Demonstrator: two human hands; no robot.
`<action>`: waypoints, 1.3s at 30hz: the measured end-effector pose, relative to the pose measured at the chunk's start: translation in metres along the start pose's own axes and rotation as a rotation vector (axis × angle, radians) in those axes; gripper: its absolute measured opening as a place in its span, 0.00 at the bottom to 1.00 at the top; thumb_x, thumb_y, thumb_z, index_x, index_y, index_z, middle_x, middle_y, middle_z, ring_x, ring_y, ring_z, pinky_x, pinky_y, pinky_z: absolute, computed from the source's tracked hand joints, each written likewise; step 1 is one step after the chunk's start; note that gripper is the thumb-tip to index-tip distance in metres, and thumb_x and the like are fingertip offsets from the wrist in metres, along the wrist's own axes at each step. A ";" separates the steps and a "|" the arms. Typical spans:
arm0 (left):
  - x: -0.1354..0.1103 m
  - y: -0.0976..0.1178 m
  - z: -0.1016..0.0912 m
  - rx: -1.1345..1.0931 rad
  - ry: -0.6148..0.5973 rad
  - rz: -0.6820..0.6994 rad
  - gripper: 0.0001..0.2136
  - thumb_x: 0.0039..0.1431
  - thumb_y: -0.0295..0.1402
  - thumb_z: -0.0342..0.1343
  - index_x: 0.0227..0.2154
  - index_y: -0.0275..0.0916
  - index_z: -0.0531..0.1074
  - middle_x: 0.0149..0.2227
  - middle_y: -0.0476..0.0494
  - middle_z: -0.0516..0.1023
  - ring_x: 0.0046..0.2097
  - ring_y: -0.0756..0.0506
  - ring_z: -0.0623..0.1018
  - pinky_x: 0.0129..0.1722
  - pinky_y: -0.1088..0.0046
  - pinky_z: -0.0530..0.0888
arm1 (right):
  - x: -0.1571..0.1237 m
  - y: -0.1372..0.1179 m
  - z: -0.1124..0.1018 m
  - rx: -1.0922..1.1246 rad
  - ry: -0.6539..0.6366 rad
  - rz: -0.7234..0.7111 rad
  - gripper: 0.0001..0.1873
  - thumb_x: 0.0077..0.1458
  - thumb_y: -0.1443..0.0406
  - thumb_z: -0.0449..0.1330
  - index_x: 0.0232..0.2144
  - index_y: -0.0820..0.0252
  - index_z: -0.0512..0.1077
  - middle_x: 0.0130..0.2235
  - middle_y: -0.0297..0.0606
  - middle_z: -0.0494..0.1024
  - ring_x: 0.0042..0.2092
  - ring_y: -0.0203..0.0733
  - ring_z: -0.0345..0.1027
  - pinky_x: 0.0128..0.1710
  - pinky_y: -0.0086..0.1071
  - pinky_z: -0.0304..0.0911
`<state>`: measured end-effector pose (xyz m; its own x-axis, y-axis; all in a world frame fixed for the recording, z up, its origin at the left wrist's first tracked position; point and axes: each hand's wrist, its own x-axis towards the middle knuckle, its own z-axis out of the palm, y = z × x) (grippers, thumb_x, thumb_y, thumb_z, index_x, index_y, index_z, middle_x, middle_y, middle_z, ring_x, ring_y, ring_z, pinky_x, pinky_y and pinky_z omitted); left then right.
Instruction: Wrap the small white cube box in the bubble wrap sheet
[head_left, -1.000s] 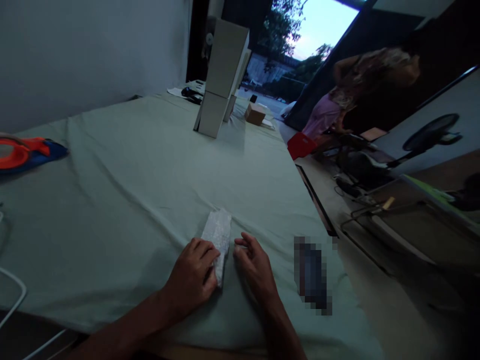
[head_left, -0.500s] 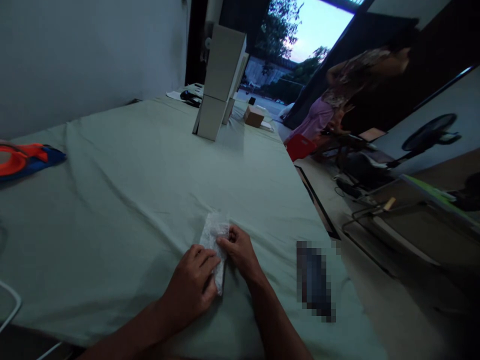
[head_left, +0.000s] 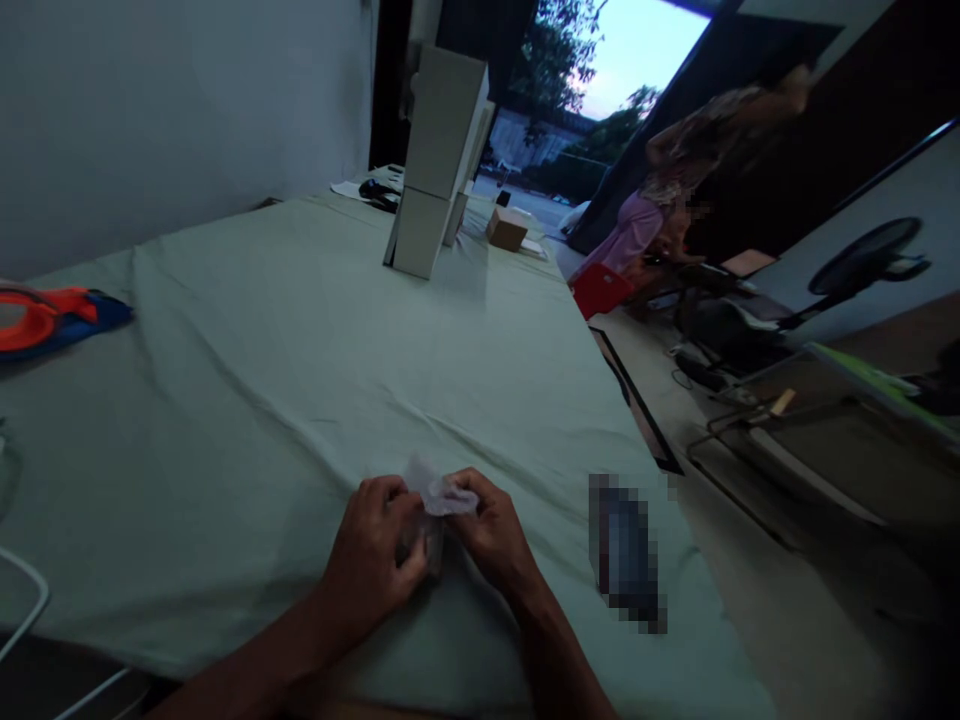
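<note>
A small packet of bubble wrap (head_left: 431, 490) is between my two hands, just above or on the pale green tablecloth (head_left: 300, 330). My left hand (head_left: 379, 540) curls around its left side, fingers over the top and thumb near its lower end. On the other side, my right hand (head_left: 484, 515) pinches a folded flap of the wrap and holds it up. What lies inside the wrap cannot be made out.
Upright pale boxes (head_left: 426, 160) and a small brown carton (head_left: 507, 229) stand farther back. An orange and blue item (head_left: 60, 320) lies at left, a blurred-out dark object (head_left: 628, 555) at right. Beyond the table are a person (head_left: 675, 190) and a fan (head_left: 866, 255).
The wrap lay flat and long before; now its far end is lifted and folded towards me by my right hand. My left hand still holds its left side. The person in back leans slightly leftward.
</note>
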<state>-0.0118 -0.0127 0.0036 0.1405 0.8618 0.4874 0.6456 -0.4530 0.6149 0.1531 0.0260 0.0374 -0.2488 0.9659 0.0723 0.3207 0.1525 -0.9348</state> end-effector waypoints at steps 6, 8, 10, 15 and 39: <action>-0.007 -0.009 0.003 -0.070 0.055 -0.072 0.31 0.47 0.28 0.56 0.56 0.37 0.57 0.52 0.34 0.66 0.55 0.35 0.68 0.54 0.51 0.67 | -0.031 0.003 -0.006 -0.251 -0.080 -0.246 0.15 0.46 0.76 0.54 0.35 0.56 0.70 0.43 0.37 0.78 0.46 0.41 0.71 0.48 0.33 0.63; -0.006 -0.013 0.001 -0.127 0.008 -0.071 0.35 0.48 0.28 0.57 0.60 0.38 0.53 0.58 0.32 0.62 0.59 0.35 0.65 0.57 0.50 0.65 | -0.043 0.005 -0.007 -0.370 -0.113 -0.311 0.22 0.45 0.76 0.55 0.43 0.54 0.69 0.50 0.40 0.76 0.52 0.45 0.68 0.53 0.38 0.61; -0.003 -0.016 -0.001 -0.180 -0.057 -0.071 0.29 0.47 0.27 0.58 0.55 0.39 0.61 0.60 0.33 0.61 0.61 0.35 0.64 0.57 0.52 0.65 | -0.054 0.006 -0.006 -0.475 -0.146 -0.359 0.29 0.44 0.75 0.57 0.50 0.54 0.66 0.55 0.44 0.72 0.57 0.49 0.64 0.56 0.43 0.59; 0.004 -0.019 -0.004 -0.276 -0.169 -0.077 0.10 0.45 0.22 0.57 0.32 0.40 0.70 0.52 0.39 0.73 0.60 0.37 0.66 0.57 0.53 0.66 | -0.062 0.010 0.005 -0.610 -0.118 -0.414 0.30 0.48 0.75 0.57 0.55 0.58 0.63 0.58 0.49 0.68 0.60 0.53 0.59 0.57 0.48 0.57; 0.015 -0.013 -0.014 -0.783 -0.373 -0.469 0.39 0.54 0.32 0.58 0.66 0.38 0.45 0.55 0.36 0.69 0.53 0.42 0.73 0.54 0.63 0.70 | -0.012 0.006 0.002 -0.053 -0.039 0.136 0.30 0.46 0.56 0.65 0.51 0.60 0.69 0.42 0.39 0.76 0.39 0.42 0.67 0.38 0.32 0.62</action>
<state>-0.0286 0.0025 0.0115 0.3116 0.9486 -0.0551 0.0362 0.0460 0.9983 0.1559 0.0147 0.0297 -0.2349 0.9696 -0.0683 0.4016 0.0328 -0.9152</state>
